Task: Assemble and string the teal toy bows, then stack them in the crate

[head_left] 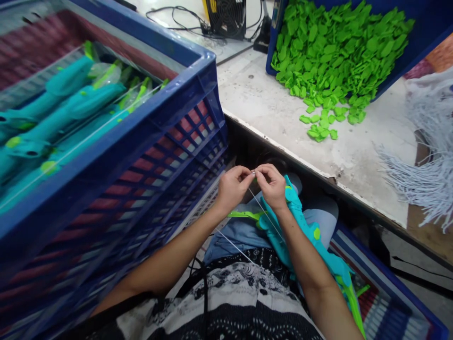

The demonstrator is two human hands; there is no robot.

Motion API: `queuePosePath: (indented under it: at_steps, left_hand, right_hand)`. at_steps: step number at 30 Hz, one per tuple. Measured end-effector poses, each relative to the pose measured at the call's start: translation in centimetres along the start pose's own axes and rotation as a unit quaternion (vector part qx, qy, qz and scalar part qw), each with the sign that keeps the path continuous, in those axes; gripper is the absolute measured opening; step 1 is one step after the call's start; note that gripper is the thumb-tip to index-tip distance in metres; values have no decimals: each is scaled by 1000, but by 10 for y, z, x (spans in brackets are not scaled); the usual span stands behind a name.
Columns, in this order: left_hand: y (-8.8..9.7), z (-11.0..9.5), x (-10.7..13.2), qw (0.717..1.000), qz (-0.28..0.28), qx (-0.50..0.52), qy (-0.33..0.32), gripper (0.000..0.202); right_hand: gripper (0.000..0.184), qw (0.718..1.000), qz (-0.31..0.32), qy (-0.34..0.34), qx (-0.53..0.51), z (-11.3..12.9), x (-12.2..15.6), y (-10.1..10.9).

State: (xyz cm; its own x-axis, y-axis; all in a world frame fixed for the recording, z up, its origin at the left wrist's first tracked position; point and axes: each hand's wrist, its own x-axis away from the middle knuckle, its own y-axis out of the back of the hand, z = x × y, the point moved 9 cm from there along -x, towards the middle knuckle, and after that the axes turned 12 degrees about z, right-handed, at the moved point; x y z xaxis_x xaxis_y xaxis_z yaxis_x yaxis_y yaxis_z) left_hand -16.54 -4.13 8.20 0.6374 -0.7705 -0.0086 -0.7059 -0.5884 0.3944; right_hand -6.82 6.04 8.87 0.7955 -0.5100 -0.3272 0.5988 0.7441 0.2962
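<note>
**Fingers Meet on a String Above a Teal Toy**

Both hands came together over the person's lap, the left hand and right hand each pinching the top end of a thin white string between thumb and fingertips. The string ran down across a teal plastic toy, which lay on the lap under the right forearm. A blue crate of bagged teal toys stood just left; loose green plastic pieces spilled onto the worktable beyond.

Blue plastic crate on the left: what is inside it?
Long teal plastic toys with green parts, lying in clear plastic bags. The blue plastic crate hides with its front wall whatever lies deeper.
</note>
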Motion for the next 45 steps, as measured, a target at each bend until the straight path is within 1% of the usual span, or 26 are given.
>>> queuePosePath:
  at_steps: [3, 5, 12, 16, 18, 20, 22, 23, 24, 25, 26, 27, 28, 29, 30, 31, 32, 33, 34, 35, 37, 39, 40, 42, 43, 45]
  left_hand:
    - [-3, -4, -3, 998, 46, 26, -28, 15]
    - [-5, -3, -4, 997, 63, 26, -33, 18]
    - [-5, -3, -2, 996, 54, -62, -36, 23]
    - [-9, -5, 0, 992, 63, -101, -36, 22]
    - [-11, -6, 0, 992, 66, -98, -38, 22]
    - [-9, -8, -1, 993, 74, -77, -46, 24]
    - [7, -10, -1, 995, 74, -42, -48, 26]
    - [24, -8, 0, 998, 52, -21, -39, 28]
    - [48, -3, 4, 1000, 4, -1, -24, 30]
    - [75, 6, 11, 998, -62, 13, 1, 31]
    - [103, 18, 24, 990, -139, 20, 32, 31]
    - [125, 31, 40, 978, -196, 10, 68, 28]
    - [136, 45, 55, 972, -203, -18, 113, 26]
    - [128, 61, 64, 978, -125, -58, 160, 25]
    - [108, 77, 75, 976, -8, -90, 197, 24]
    - [79, 89, 89, 965, 115, -110, 210, 25]
    - [48, 93, 104, 953, 214, -116, 181, 27]
    - [19, 87, 115, 948, 271, -119, 117, 28]
    - [-9, 76, 124, 943, 306, -130, 32, 28]
    - [-35, 60, 131, 933, 322, -146, -62, 29]
    - [-81, 30, 141, 897, 321, -196, -232, 33]
    - [-117, 7, 143, 857, 287, -250, -348, 39]
    - [-132, -2, 140, 841, 263, -275, -385, 41]
    - [-158, -15, 134, 817, 221, -311, -432, 42]
    - [-171, -21, 131, 805, 214, -322, -450, 41]
    - [-197, -30, 127, 774, 241, -338, -478, 35]
  right_hand:
    - [14, 1000, 0, 0, -10, -3, 1, 0]
    - [14, 1000, 9, 13, -3, -1, 1, 0]
    - [13, 993, 31, 89, 75, 11, 5, 0]
    - [14, 988, 24, 77, 134, 6, 6, -4]
    - [15, 984, 19, 74, 163, 7, 7, -5]
    - [15, 979, 22, 76, 188, 10, 14, 2]
    - [14, 973, 23, 63, 219, 12, 30, 21]
    - [15, 969, 20, 45, 242, 11, 43, 36]
    - [19, 962, 18, 21, 270, 8, 59, 52]
    - [25, 953, 17, -9, 301, 4, 77, 69]
    - [32, 942, 19, -40, 333, 0, 98, 84]
    - [39, 929, 27, -69, 362, -5, 119, 97]
    - [46, 916, 37, -94, 388, -10, 140, 106]
    - [53, 903, 49, -115, 410, -14, 160, 111]
    - [59, 891, 62, -133, 430, -18, 177, 113]
    - [64, 879, 74, -147, 447, -21, 191, 111]
    - [66, 869, 83, -159, 462, -24, 202, 107]
    - [64, 860, 90, -169, 473, -27, 209, 103]
    - [60, 854, 95, -179, 480, -29, 212, 100]
    - [55, 851, 100, -188, 481, -32, 213, 98]
    - [47, 858, 111, -207, 456, -38, 208, 100]
    - [44, 881, 130, -225, 396, -44, 200, 109]
    - [43, 893, 144, -235, 356, -48, 196, 115]
    - [42, 911, 178, -257, 268, -56, 188, 127]
    - [40, 917, 196, -266, 225, -59, 184, 133]
    - [40, 920, 236, -276, 147, -67, 175, 141]
